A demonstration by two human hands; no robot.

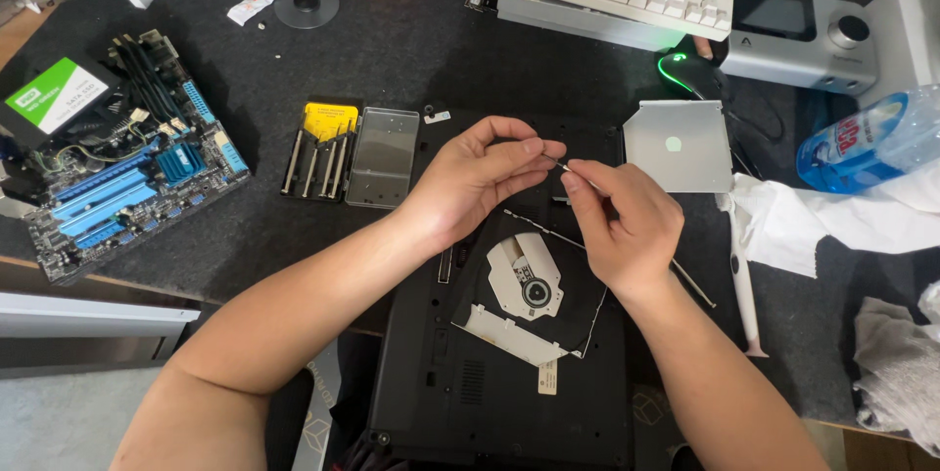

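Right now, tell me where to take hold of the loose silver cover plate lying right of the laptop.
Take the silver cover plate by its straight right edge, coming from the right. It lies flat on the dark mat, so a pinch grip on an edge suits it; the left corner is cut off at a slant, and the white tissue crowds the lower right.

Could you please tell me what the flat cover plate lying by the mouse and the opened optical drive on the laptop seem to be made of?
The cover plate looks like thin sheet metal: matte silver-grey, flat, with crisp cut corners. The optical drive seems mixed: a dull black tray, probably plastic, with pale grey plate sections and a shiny ring at the spindle that suggest metal. The laptop beneath looks like matte black plastic.
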